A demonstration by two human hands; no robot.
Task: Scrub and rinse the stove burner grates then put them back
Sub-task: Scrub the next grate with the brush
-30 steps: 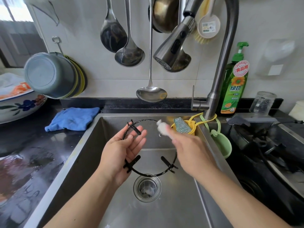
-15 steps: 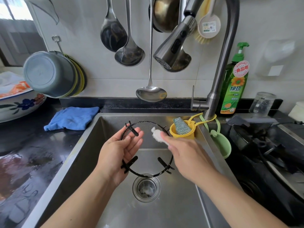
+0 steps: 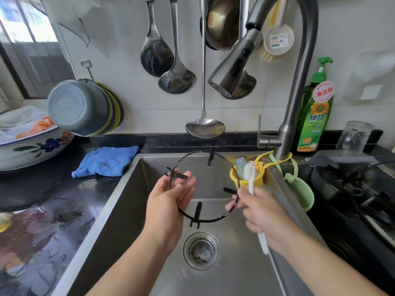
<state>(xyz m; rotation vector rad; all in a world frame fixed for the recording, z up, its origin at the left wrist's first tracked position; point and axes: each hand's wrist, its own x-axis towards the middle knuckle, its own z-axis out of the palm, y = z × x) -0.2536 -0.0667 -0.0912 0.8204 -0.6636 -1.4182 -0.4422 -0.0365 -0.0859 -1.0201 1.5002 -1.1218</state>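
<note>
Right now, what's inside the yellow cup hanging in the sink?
The yellow cup holds a silvery scouring pad; the toothbrush and cup wall hide whatever lies beneath.

One black ring grate (image 3: 204, 220), one white toothbrush (image 3: 251, 180), two hands: left (image 3: 168, 201), right (image 3: 265, 214). Three ladles (image 3: 205, 127) hanging plus one dark spoon (image 3: 156, 54). One faucet (image 3: 295, 86), one green soap bottle (image 3: 314, 116), one blue cloth (image 3: 106, 161), one glass jar (image 3: 353, 136), one floral bowl (image 3: 36, 146), one yellow holder (image 3: 259, 178), one green holder (image 3: 301, 191).
</note>
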